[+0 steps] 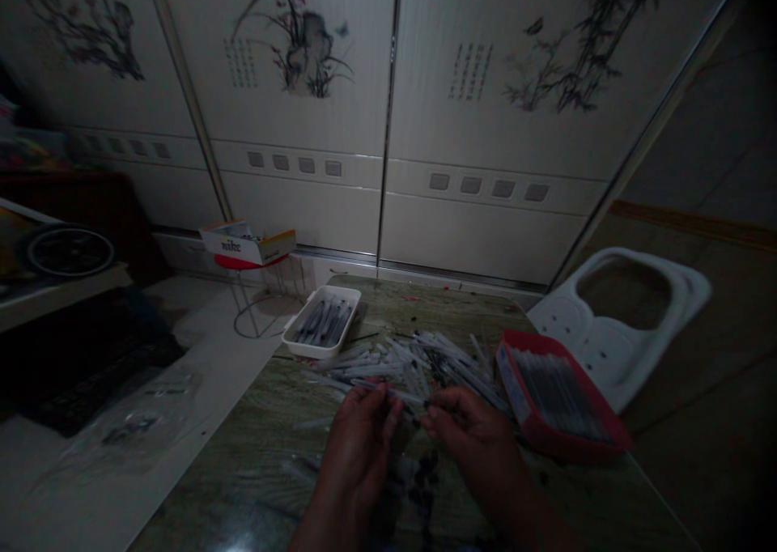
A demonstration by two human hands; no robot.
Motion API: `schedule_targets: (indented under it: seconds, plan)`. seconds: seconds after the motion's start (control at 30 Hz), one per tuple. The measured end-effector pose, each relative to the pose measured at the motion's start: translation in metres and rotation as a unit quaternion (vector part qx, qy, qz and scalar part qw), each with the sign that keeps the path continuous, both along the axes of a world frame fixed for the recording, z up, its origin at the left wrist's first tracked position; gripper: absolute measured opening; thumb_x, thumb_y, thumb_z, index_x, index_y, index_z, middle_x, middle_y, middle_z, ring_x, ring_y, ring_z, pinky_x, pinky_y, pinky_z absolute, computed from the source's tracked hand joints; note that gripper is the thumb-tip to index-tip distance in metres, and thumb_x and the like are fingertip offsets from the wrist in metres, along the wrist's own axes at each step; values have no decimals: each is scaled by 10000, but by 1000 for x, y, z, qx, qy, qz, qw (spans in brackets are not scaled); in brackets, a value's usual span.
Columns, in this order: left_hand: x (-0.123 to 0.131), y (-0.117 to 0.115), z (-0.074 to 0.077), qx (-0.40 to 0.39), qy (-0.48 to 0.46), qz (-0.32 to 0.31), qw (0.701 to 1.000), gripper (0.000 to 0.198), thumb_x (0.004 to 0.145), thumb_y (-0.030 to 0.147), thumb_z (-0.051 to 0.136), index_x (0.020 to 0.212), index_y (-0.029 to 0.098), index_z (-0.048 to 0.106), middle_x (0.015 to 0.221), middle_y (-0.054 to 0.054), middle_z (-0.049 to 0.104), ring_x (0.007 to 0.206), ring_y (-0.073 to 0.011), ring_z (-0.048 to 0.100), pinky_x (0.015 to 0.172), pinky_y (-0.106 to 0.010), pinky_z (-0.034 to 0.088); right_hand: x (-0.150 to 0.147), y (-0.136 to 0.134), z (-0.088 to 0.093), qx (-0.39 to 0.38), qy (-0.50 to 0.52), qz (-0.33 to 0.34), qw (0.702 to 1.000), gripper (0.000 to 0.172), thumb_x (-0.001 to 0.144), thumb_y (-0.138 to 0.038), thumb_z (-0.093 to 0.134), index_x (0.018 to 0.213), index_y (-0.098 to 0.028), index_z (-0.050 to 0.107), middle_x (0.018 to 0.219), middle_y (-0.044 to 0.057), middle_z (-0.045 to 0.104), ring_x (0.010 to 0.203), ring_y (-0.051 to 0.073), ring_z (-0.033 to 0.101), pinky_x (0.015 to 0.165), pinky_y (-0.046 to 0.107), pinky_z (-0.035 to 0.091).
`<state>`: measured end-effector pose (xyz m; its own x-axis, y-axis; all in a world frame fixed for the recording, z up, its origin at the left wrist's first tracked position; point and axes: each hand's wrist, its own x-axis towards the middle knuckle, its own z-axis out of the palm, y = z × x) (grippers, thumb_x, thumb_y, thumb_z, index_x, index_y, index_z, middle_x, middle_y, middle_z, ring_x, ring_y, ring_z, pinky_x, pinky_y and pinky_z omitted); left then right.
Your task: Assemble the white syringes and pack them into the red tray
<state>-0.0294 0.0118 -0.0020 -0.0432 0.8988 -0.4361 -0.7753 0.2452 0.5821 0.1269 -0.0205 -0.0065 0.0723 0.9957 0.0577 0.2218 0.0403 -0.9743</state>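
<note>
My left hand (363, 428) and my right hand (464, 427) are close together over a low table (255, 455), fingers pinched. Between them they hold a thin pale pen tube (408, 397) by its two ends. Just beyond the fingers lies a loose pile of pale pen tubes (413, 359) spread across the tabletop. A white tray (321, 320) with several dark pens sits at the far left of the table. A red tray (555, 394) packed with pens in a row lies to the right of my right hand.
A white plastic seat-like moulding (619, 313) lies on the floor at the right. A small printed box (246, 244) stands on a wire stand by the wardrobe doors (388, 115). Dark clutter and plastic wrap cover the floor at the left.
</note>
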Motion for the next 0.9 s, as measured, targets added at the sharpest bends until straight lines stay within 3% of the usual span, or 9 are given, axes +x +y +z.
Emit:
schedule_targets:
  seconds: [0.67,0.9]
  plan:
    - [1,0,-6,26,15,-18,999,124,848,30,645,872,151,632,883,-38,646,779,-105,643,784,-249,589,-1,0,-1,23,-9,5,1000,166,891,-379,634,882,-224,690,832,35,700,797,234,681,701,317,521]
    - [3,-1,-2,6,11,-5,1000,133,851,23,630,837,154,619,882,-37,642,772,-101,637,758,-236,588,-4,1,-2,-10,67,1,998,178,888,-410,652,947,-242,666,901,43,707,844,252,709,735,351,551]
